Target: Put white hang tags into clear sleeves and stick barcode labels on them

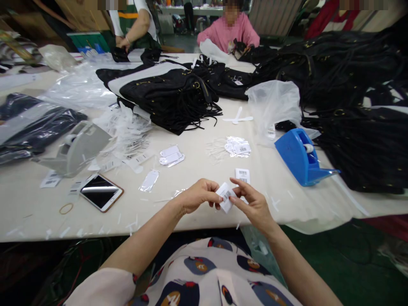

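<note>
Between my two hands, just above the table's front part, is a white barcode label (pixel 225 197). My left hand (pixel 201 195) pinches its left edge between thumb and fingers. My right hand (pixel 251 203) has thumb and fingertips on its right side, the index finger raised a little. Right behind my right hand lies a small stack of barcode labels (pixel 242 173), partly covered by the hand. Farther back is a pile of white tags with strings (pixel 238 146). Left of it sit more blank tags (pixel 171 155), with a single tag (pixel 149 181) nearer me.
A blue tape dispenser (pixel 296 157) stands to the right, a grey tape dispenser (pixel 75 146) to the left beside a phone (pixel 101 192). Black fringed garments (pixel 178 93) and plastic bags (pixel 274 106) cover the far side. Two people work across the table (pixel 197 127).
</note>
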The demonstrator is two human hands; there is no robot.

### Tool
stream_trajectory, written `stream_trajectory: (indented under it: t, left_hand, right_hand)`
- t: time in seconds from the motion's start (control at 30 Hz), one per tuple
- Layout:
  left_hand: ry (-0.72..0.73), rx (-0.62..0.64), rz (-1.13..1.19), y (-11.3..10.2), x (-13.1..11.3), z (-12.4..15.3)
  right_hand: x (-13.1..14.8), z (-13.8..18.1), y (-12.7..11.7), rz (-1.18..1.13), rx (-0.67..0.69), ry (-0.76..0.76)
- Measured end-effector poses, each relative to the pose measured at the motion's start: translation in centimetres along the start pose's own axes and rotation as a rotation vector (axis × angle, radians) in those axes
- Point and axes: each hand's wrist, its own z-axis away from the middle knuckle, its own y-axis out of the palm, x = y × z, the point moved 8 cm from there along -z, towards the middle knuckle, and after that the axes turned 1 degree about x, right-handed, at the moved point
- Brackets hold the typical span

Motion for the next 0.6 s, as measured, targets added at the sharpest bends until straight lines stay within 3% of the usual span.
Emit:
stream_trajectory:
  t: [0.17,0.23,0.33,0.47,0.6]
  left_hand:
    - [0.149,-0.196,0.136,-0.3,0.3,-0.1]
    - [0.149,-0.26,0.138,-0.1,1.1,-0.1]
    - [0.175,-0.372,0.163,-0.2,1.6,0.1]
    - [0.196,-0.337,0.154,0.1,1.4,0.1]
    - [0.229,-0.362,0.119,-0.2,1.3,0.2]
  right_hand:
    - [-2.4,0.1,0.2,-0.27,-0.325,0.131]
    - [-2.5,0.4,0.3,-0.267,-0.372,0.137]
    - [-2.1,0.4,0.5,-0.166,-0.302,0.129]
    - [-1.6,0.0,0.5,0.056,-0.184,0.09]
    - [-2.6,0.0,0.7,0.0,-0.166,0.16]
